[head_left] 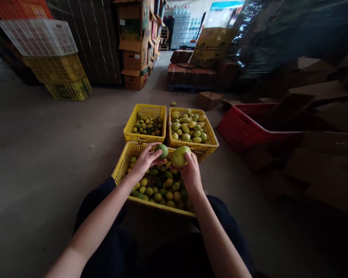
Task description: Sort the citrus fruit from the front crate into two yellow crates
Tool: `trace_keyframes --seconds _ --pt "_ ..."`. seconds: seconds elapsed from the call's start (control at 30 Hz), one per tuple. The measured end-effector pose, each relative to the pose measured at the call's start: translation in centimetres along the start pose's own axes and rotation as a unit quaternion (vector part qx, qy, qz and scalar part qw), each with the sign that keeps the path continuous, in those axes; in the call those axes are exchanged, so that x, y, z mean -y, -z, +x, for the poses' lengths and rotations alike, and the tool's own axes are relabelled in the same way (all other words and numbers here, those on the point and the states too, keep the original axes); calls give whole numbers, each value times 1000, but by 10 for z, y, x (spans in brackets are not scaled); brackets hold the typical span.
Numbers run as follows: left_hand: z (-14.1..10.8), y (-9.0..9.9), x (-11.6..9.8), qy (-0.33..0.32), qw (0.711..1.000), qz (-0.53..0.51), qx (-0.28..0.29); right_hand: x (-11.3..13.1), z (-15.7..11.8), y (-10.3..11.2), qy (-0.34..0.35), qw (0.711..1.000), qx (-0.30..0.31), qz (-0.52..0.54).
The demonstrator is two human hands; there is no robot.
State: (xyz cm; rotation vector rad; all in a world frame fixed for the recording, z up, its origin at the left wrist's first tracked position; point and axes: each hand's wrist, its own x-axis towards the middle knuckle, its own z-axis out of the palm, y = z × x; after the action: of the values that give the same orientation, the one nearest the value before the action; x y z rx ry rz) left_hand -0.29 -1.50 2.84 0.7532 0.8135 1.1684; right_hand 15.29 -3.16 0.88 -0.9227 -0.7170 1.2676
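My left hand (146, 160) is closed around a small dark green lemon (161, 151). In my right hand (192, 172) is a bigger yellow-green lemon (179, 156), gripped between thumb and fingers. Both fruits are held side by side above the near yellow crate (120, 166), where many green and yellow lemons (159, 195) lie. Behind it, the far left yellow crate (129, 127) contains smaller, mostly green fruit (147, 124). Larger yellowish lemons (188, 125) fill the far right yellow crate (211, 133) higher up.
One lemon (173, 103) lies on the floor behind the crates. A red crate (234, 127) and flattened cardboard (321, 154) stand to the right. Stacked plastic crates (58, 67) are at the left, cardboard boxes (135, 58) behind, and a loaded pallet (188, 87) further back.
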Motion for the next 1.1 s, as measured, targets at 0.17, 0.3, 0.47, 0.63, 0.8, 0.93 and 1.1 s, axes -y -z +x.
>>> trace_keyframes --seconds 0.17,0.3,0.47,0.63,0.8,0.93,1.1 --pt "1 2 0 105 988 -111 15 2 4 -2 -109 991 20 77" --pt "-1 2 2 114 980 -158 36 1 8 -1 -193 975 53 96" --pt "-1 0 7 123 973 -194 37 -3 8 -4 -238 955 17 173" --pt "1 -5 7 124 970 -207 -21 -13 13 -2 -206 958 -27 200" --pt "6 -2 11 124 956 -258 -60 -16 15 0 -201 961 -53 185" --pt "10 2 18 128 954 -264 -64 -10 10 -3 -201 961 -38 187" --pt "10 3 19 143 949 -277 -57 -7 8 -5 -201 961 -51 183"
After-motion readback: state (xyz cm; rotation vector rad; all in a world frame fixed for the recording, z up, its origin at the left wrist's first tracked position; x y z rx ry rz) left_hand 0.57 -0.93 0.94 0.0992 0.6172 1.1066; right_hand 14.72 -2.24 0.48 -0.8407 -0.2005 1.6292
